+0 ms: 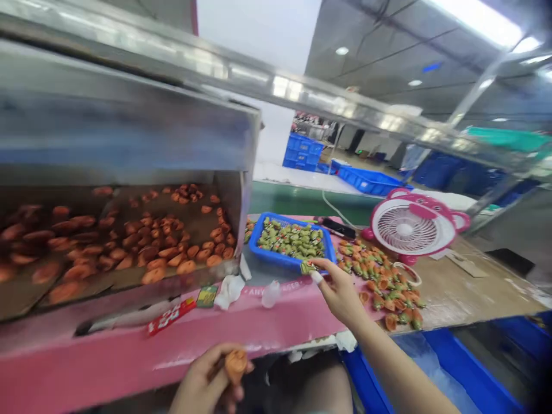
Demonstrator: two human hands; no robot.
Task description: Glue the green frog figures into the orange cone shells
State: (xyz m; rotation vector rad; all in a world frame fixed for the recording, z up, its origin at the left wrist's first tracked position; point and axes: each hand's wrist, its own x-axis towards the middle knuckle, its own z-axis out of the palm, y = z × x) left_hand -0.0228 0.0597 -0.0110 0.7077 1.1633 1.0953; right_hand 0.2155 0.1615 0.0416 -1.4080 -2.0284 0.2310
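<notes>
My left hand [207, 385] is low at the front edge of the pink table [129, 356], fingers wrapped round an orange carrot-shaped piece [236, 364]. My right hand [340, 290] reaches forward to the near edge of a blue basket [259, 253] full of green leafy pieces [293, 238], and pinches one green piece [307, 267] between thumb and finger. Beside that hand, on the right, lies a pile of assembled orange-and-green carrots [383, 282].
A metal box [129, 144] on the left holds several orange pieces [164, 241]. A pink bear-shaped fan [409, 227] stands at the back right. A red packet [170, 316], white scraps [228, 287] and blue crates [452, 374] are nearby.
</notes>
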